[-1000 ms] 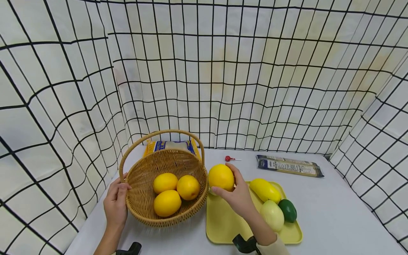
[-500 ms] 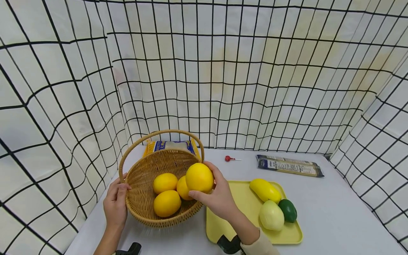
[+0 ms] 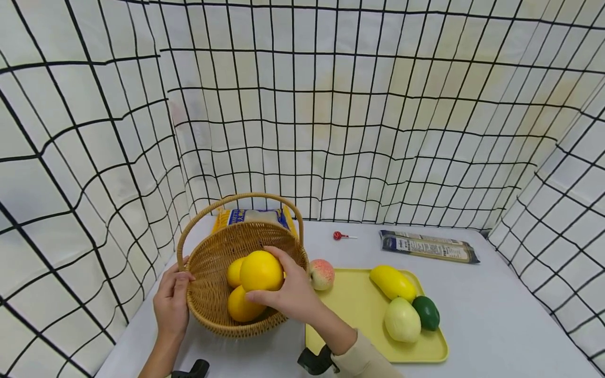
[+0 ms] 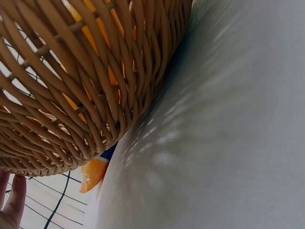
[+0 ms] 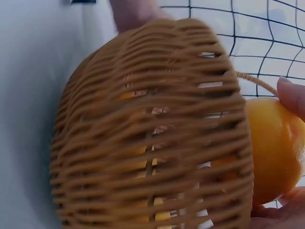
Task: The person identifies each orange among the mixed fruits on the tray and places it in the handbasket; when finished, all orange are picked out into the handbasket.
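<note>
My left hand (image 3: 171, 302) grips the left rim of a wicker basket (image 3: 208, 257) with a tall arched handle. The basket leans with its opening toward me. In my right hand (image 3: 298, 291) is a yellow-orange orange (image 3: 261, 270), held between thumb and fingers over the basket's opening. Below and behind it, a lower orange (image 3: 244, 307) and another orange (image 3: 232, 273) lie inside, both partly covered. The right wrist view shows the held orange (image 5: 274, 150) beyond the basket's rim, with fingers around it. Only fingertips (image 4: 15, 200) of the left hand appear in the left wrist view.
A yellow tray (image 3: 350, 299) bears a yellow mango-like fruit (image 3: 392, 282), a pale green rounded fruit (image 3: 403, 320) and a dark green avocado-like fruit (image 3: 426, 313). A peach (image 3: 322, 274) sits at its far-left corner. Behind are a lollipop (image 3: 337, 235), noodle packet (image 3: 430, 245) and yellow-blue bag (image 3: 255, 215).
My right hand has carried the orange leftward from above the tray to over the basket's opening. The peach has come into sight. My left hand and the basket have stayed in place.
</note>
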Tool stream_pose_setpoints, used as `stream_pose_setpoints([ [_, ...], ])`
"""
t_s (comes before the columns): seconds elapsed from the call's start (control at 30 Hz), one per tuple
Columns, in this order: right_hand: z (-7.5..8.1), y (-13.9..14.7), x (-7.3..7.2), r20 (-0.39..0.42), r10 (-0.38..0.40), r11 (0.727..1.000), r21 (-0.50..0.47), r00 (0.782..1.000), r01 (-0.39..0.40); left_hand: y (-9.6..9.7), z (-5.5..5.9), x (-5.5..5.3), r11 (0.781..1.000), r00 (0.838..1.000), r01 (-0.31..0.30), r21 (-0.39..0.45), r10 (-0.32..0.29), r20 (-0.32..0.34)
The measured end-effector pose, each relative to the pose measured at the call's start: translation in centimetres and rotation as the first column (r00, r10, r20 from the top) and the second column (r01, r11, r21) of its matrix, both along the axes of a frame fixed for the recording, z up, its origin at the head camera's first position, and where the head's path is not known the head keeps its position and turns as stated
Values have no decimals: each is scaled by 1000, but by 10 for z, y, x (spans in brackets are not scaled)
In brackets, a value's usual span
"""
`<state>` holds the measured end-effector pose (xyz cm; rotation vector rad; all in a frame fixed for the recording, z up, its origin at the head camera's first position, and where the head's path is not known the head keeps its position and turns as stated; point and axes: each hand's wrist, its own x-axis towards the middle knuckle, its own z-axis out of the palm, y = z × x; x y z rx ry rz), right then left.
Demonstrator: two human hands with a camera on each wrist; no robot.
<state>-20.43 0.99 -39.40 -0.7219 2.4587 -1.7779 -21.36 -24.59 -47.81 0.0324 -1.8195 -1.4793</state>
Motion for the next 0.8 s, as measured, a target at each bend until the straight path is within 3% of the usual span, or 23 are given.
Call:
stream_pose_setpoints([
  [0.27, 5, -13, -8, 145, 71, 997, 10, 987, -73, 1, 1, 0, 1000, 1000, -12, -7, 12, 17],
  [0.6, -2, -33, -15, 142, 105, 974, 184, 984, -130, -1, 1, 0, 1000, 1000, -4, -7, 4, 8],
  [0.8, -4, -40, -14, 97, 124, 959, 243, 988, -144, 0, 2, 1, 1000, 1000, 10, -7, -10, 4],
])
